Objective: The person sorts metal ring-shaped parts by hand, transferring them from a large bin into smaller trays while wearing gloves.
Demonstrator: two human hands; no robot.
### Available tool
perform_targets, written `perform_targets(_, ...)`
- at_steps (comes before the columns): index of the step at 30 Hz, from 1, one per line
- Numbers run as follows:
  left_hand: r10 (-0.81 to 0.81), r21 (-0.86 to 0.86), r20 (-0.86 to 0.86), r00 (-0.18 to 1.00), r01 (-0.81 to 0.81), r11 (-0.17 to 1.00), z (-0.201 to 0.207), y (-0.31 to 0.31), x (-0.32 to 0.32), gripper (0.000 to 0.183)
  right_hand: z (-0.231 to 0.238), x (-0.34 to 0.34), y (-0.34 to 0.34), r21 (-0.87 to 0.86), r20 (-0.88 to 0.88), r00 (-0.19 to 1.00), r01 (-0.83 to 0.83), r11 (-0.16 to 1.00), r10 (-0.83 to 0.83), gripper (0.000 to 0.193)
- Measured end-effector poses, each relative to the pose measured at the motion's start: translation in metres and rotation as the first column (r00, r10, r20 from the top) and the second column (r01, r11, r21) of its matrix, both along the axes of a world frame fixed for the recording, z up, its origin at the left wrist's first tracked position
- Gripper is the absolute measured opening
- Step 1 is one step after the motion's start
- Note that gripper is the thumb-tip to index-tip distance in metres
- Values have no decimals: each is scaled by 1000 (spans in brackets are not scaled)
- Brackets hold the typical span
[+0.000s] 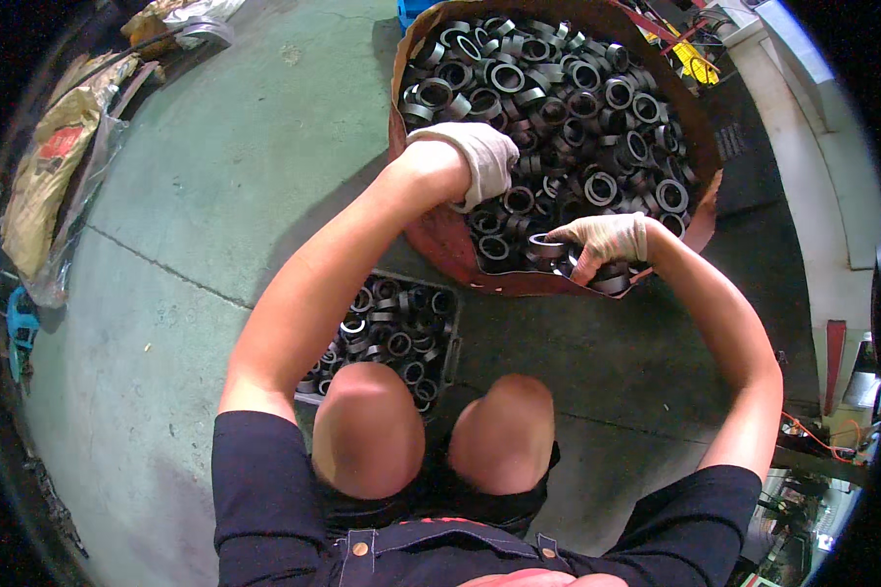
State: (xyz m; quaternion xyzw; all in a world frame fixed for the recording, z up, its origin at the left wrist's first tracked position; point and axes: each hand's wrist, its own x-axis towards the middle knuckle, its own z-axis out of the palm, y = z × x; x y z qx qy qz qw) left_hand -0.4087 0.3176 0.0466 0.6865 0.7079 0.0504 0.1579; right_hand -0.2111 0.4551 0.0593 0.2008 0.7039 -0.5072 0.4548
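A large round brown container [436, 245] with a torn-looking rim stands in front of me, full of dark metal rings [602, 188]. My left hand [480, 161], in a pale glove, reaches over its left rim with the back of the hand up; its fingers are hidden among the rings. At the near right rim, my gloved right hand [609, 240] is closed, finger and thumb on a metal ring [544, 247] with a bright edge. Below my left forearm, a grey crate [453, 338] holds more such rings, partly covered by my left knee.
Crumpled sacks and plastic wrap [54, 186] lie on the green floor [196, 176] at the left, near a blue object [22, 333]. Pale machine housing [803, 147] lines the right side, with an orange cable [822, 440] lower down. A blue bin [413, 12] shows behind the container.
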Motion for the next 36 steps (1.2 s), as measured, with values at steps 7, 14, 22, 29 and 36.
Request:
perform_targets(7,13,-6,-9,1000,-13,1000,3,0,3,31,-12,2,12,-115,-48,977,201,973,-207,54)
perform_targets(14,24,6,20,999,-25,1000,-1,1,1,35,-2,-4,4,-198,-267,906,283,938,-329,66)
perform_targets(22,8,6,-17,1000,-8,1000,-8,2,0,34,23,3,-7,-239,-336,815,411,880,-472,82)
perform_targets(29,15,-4,10,1000,-15,1000,-6,5,-1,33,12,16,-4,-11,-291,932,225,974,-218,74)
perform_targets(36,17,48,-15,1000,-17,999,-2,-1,2,30,8,16,-9,35,-378,895,268,963,-235,76)
